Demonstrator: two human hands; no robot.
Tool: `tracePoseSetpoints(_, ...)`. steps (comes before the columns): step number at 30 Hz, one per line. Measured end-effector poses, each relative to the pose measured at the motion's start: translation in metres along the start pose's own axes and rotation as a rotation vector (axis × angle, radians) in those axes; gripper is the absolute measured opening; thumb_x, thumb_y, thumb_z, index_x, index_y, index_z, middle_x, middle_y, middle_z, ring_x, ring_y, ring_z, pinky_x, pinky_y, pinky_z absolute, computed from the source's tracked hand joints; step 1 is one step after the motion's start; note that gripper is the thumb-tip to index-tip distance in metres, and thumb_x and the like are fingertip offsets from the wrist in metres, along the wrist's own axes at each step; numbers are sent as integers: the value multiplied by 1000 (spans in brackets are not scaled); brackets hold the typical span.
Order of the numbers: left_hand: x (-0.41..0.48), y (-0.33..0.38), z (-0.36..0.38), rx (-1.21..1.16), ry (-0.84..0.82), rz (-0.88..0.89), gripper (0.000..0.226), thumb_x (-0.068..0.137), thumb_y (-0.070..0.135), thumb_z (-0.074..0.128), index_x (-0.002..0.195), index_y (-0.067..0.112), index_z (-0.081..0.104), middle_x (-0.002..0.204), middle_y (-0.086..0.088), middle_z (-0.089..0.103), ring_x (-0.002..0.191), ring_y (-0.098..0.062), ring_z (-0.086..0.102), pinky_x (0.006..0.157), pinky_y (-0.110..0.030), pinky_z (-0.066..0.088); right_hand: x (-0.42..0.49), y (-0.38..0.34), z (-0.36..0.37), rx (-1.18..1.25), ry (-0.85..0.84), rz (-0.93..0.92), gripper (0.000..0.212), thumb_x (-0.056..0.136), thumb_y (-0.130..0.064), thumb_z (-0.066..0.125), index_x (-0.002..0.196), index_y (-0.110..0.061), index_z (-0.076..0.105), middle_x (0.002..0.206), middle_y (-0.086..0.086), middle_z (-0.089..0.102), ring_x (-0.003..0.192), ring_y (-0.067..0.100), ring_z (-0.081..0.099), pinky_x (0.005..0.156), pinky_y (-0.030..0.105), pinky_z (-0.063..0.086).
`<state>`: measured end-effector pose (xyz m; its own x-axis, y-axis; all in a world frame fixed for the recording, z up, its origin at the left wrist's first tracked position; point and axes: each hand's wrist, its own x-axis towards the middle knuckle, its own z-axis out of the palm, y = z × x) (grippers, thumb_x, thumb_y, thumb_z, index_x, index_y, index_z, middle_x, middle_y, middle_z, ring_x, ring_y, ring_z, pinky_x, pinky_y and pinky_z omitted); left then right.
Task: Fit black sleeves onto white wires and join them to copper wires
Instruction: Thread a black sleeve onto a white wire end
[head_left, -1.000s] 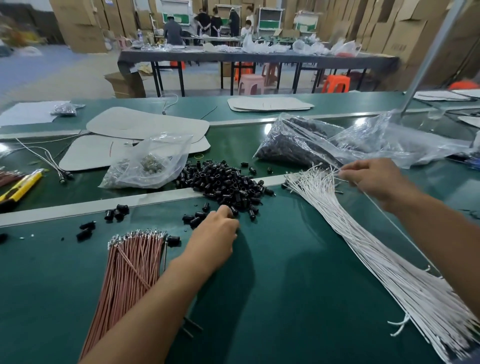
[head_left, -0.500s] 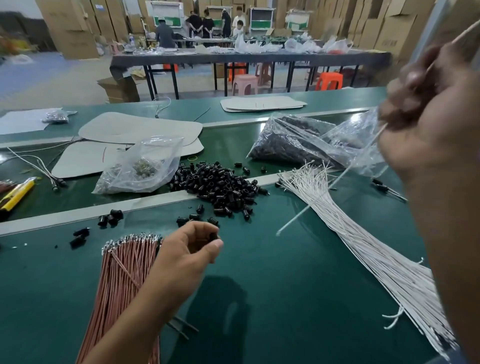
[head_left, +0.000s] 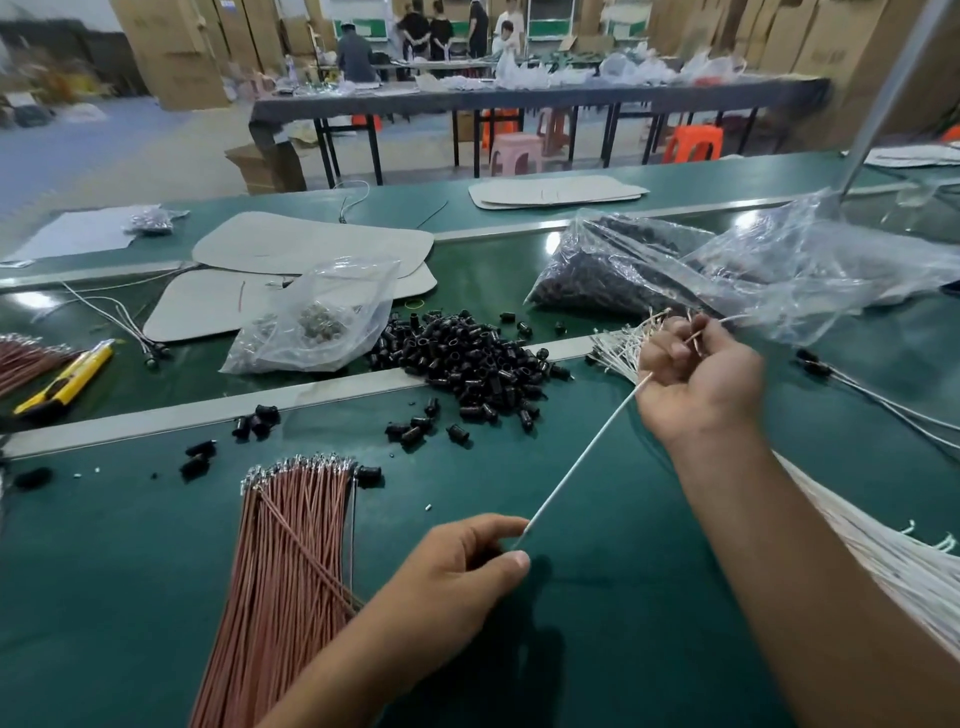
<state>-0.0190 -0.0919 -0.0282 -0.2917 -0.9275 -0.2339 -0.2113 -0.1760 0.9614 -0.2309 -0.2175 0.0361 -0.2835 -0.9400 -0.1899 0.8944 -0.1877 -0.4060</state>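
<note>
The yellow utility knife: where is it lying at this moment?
In the head view the yellow utility knife lies at the far left of the green table, beyond the metal strip, beside a bundle of copper wires.

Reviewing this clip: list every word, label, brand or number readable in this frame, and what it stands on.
No text here can be read.
cardboard boxes: faint print, too blurred to read.
yellow utility knife: no legible marking.
clear bag: no print visible.
</note>
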Motion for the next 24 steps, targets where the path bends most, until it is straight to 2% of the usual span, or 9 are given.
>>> tracePoseSetpoints(4, 5, -2, 5, 283, 75, 119, 21, 98, 24, 59, 84, 13, 69, 51, 14, 45, 47, -2, 36, 49, -16, 32, 12, 1, -13, -74, 35, 29, 30, 107, -13, 33, 80, -14, 47, 65, 0, 47, 44, 9, 44, 40, 17, 31)
tracePoseSetpoints(7, 5, -2, -1, 261, 148, 157, 22, 100, 23, 56, 83, 10, 63, 49, 16, 40, 45, -1, 32, 46, -14, 28, 22, 2, -18, -468, 147, -45, 8, 102, -11, 48, 101, -7, 55, 82, 3, 54, 69, 12, 54, 60, 20, 45)
tracePoseSetpoints(10, 7, -4, -15, 183, 231, 167, 21, 99, 21, 55, 85, 7, 59, 54, 12, 40, 46, -5, 32, 45, -20, 29, 21, 5, -32, -993, 258, -260, 57, 92, -14, 65, 140, 1, 39, 134, 12, 45, 123, 20, 45, 110, 38, 37)
tracePoseSetpoints(12, 8, -6, -26, 175, 255, 179, 18, 98, 21, 57, 83, 10, 60, 55, 9, 42, 47, -7, 34, 44, -23, 30, 2, 14, -36, -1320, 92, -539, 72, 91, -18, 67, 151, -7, 29, 154, 9, 32, 143, 19, 30, 122, 37, 22)
tracePoseSetpoints(14, 9, -7, -32, 239, 289, 222, 16, 95, 20, 62, 80, 13, 64, 53, 9, 46, 47, -4, 36, 44, -20, 31, -23, 31, -40, -1560, -499, -690, 58, 92, -22, 65, 145, -17, 45, 146, -1, 46, 137, 11, 40, 119, 29, 29)
tracePoseSetpoints(16, 8, -7, -37, 331, 358, 273, 11, 91, 18, 66, 81, 18, 68, 57, 6, 56, 47, -5, 45, 47, -19, 38, -42, 52, -44, -1744, -1075, -592, 35, 94, -23, 65, 128, -15, 64, 123, 0, 65, 115, 13, 58, 103, 35, 46)
tracePoseSetpoints(17, 8, -7, -39, 325, 386, 288, 6, 89, 19, 68, 83, 20, 70, 62, 3, 62, 48, -7, 51, 47, -21, 43, -49, 61, -47, -1799, -1259, -562, 24, 96, -21, 65, 118, -11, 70, 107, 3, 69, 98, 15, 62, 89, 39, 52)
tracePoseSetpoints(19, 7, -5, -43, 237, 404, 308, 6, 83, 23, 70, 89, 22, 70, 75, 0, 69, 53, -13, 62, 51, -26, 53, -55, 72, -49, -1793, -1368, -557, 13, 97, -13, 64, 103, -6, 73, 83, 3, 63, 73, 16, 54, 67, 37, 50)
tracePoseSetpoints(24, 6, -7, -51, 108, 459, 326, 21, 78, 24, 72, 99, 27, 71, 89, 3, 74, 73, -15, 72, 68, -16, 55, -53, 65, -47, -1644, -1180, -586, 9, 97, -9, 64, 91, -6, 70, 76, -8, 53, 67, 1, 44, 66, 14, 35)
